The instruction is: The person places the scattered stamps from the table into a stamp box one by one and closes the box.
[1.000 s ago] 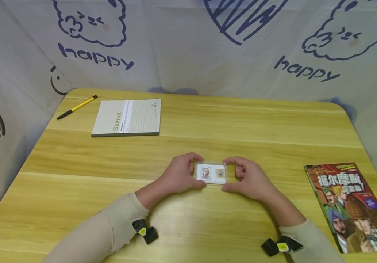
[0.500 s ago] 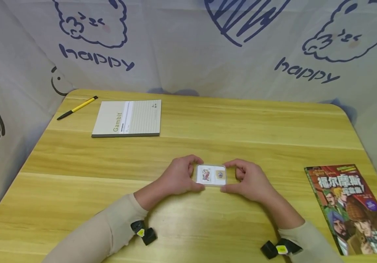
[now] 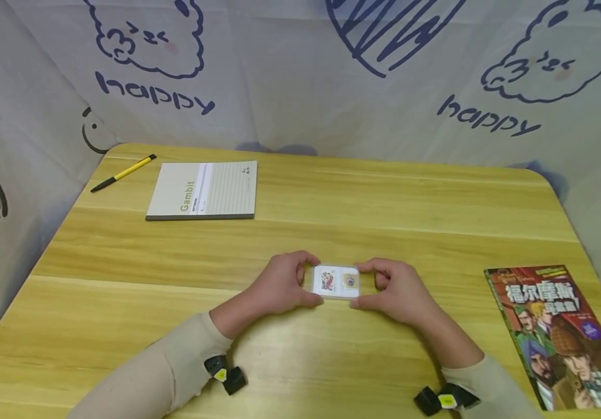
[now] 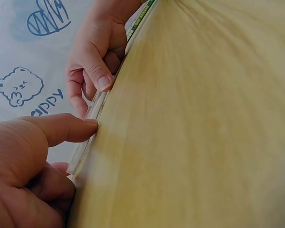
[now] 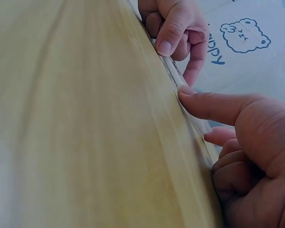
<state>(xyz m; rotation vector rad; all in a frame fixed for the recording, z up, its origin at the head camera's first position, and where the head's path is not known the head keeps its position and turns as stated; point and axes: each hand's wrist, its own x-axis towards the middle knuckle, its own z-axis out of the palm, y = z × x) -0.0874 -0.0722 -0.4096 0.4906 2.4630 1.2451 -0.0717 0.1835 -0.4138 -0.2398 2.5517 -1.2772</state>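
A small flat clear plastic case (image 3: 335,283) lies low over the wooden table, with a white insert that shows a colourful picture on the left and a yellowish square with a round emblem on the right. My left hand (image 3: 281,284) pinches its left end between thumb and index finger. At the right end, my right hand (image 3: 397,290) grips the case the same way. The left wrist view shows the case edge-on (image 4: 80,154), thin and close to the tabletop, with a thumb on the near edge at each end. The other fingers of both hands are curled in.
Back left on the table (image 3: 436,209) lies a notebook (image 3: 229,189) marked Gambit, with a yellow and black pen (image 3: 126,171) beside it. A comic-style book (image 3: 559,337) lies at the right. White cloth (image 3: 290,75) with blue drawings hangs behind the table.
Both hands keep their pinch on the case, which has shifted very slightly towards the person and left. The whole head view has drifted down a little.
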